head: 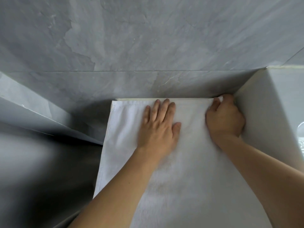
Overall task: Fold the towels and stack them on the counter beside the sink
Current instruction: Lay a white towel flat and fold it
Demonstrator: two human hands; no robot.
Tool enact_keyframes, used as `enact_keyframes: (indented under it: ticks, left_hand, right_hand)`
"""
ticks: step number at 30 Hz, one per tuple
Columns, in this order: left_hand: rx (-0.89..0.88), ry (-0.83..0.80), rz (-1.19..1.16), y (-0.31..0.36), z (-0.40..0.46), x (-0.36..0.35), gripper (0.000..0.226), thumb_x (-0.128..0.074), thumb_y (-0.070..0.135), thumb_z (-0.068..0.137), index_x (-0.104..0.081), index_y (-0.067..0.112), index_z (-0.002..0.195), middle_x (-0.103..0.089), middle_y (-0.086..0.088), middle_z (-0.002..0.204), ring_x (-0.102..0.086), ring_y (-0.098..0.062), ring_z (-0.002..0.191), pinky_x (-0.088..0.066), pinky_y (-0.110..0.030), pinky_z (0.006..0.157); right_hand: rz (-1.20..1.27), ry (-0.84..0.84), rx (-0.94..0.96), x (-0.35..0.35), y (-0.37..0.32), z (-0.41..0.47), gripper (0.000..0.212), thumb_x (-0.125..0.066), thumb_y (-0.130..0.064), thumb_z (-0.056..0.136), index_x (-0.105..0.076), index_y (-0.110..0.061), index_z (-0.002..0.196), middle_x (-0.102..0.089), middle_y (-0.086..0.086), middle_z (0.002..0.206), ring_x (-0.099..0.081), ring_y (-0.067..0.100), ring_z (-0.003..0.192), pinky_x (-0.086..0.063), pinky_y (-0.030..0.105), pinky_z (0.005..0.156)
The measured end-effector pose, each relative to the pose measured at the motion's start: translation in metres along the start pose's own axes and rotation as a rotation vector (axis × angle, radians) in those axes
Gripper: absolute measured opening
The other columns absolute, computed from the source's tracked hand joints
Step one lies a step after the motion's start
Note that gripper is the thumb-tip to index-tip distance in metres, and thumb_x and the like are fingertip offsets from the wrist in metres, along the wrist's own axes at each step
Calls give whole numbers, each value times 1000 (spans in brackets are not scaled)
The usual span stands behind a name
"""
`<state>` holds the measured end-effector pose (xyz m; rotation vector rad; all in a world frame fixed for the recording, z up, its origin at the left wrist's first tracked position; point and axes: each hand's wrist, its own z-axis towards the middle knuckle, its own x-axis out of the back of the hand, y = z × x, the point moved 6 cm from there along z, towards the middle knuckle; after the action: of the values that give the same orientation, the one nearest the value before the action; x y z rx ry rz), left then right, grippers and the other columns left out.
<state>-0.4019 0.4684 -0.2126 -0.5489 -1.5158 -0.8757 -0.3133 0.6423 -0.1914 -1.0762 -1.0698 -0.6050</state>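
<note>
white cloth, the towel [164, 162], lies flat on the counter [134, 99], right under both hands. its long side runs from the person straight to the grey wall [148, 46]. the left hand [158, 127] lies spread and presses down near the far edge. the right hand [224, 117] is curled and pinches the far right corner, next to the sink's side [263, 104]. that hand is nearest the corner, so i think it will pull the fold.

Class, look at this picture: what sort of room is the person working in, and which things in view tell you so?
Probably a bathroom or washroom. Grey stone-look wall tiles line the back, a white towel lies spread on a narrow counter, and a white basin-like fixture stands at the right.
</note>
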Motion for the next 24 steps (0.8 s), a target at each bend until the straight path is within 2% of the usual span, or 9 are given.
enact_keyframes:
  ticks: [4, 8, 15, 18, 21, 22, 24]
  left_hand:
    - [-10, 4, 0, -2, -2, 3, 66, -26, 46, 96, -41, 10, 149, -37, -7, 157, -31, -32, 147, -18, -52, 121]
    - [55, 21, 61, -15, -20, 5, 67, -26, 49, 97, -38, 12, 151, -35, -6, 159, -29, -31, 148, -16, -55, 121]
    - [83, -32, 54, -19, -23, 0, 70, -14, 54, 96, -15, 24, 159, -9, 2, 167, -1, -23, 154, 7, -51, 122]
    - [87, -68, 72, -19, -23, 0, 72, -7, 55, 94, -3, 25, 159, 3, 4, 167, 11, -22, 153, 14, -50, 121]
    - [86, -96, 69, -17, -22, 0, 72, -5, 56, 94, 2, 25, 159, 8, 3, 167, 16, -23, 152, 16, -50, 120]
    - [86, -100, 61, -16, -23, 1, 72, -5, 56, 95, 2, 25, 159, 8, 3, 167, 17, -23, 152, 16, -51, 120]
    - [88, -111, 53, -16, -23, 1, 72, -5, 56, 95, 3, 25, 159, 10, 3, 167, 18, -22, 152, 16, -51, 120]
  right_hand:
    - [-4, 0, 2, 1, 0, 0, 26, -41, -29, 100, -50, -11, 117, -66, 24, 104, -64, 43, 92, -45, 41, 74]
    - [-22, 7, 6, 1, -1, 0, 27, -40, -28, 101, -50, -10, 118, -66, 23, 107, -64, 43, 93, -45, 41, 74]
    - [-7, -5, 28, 2, -1, -1, 26, -39, -27, 102, -48, -9, 117, -66, 25, 103, -64, 43, 93, -45, 41, 73]
    - [106, -7, 64, 10, 3, -3, 29, -41, -20, 99, -49, -7, 124, -63, 25, 112, -59, 43, 103, -45, 43, 80]
    - [179, 156, 367, 32, -9, -28, 41, -45, -8, 93, -49, -1, 133, -55, 24, 128, -48, 40, 118, -39, 45, 102]
    - [194, 150, 505, 33, -18, -41, 41, -45, -7, 93, -52, 1, 133, -54, 23, 131, -47, 39, 122, -37, 46, 106]
    - [163, -13, 705, 18, -32, -62, 44, -40, -15, 95, -54, -2, 135, -53, 17, 139, -46, 33, 129, -32, 46, 112]
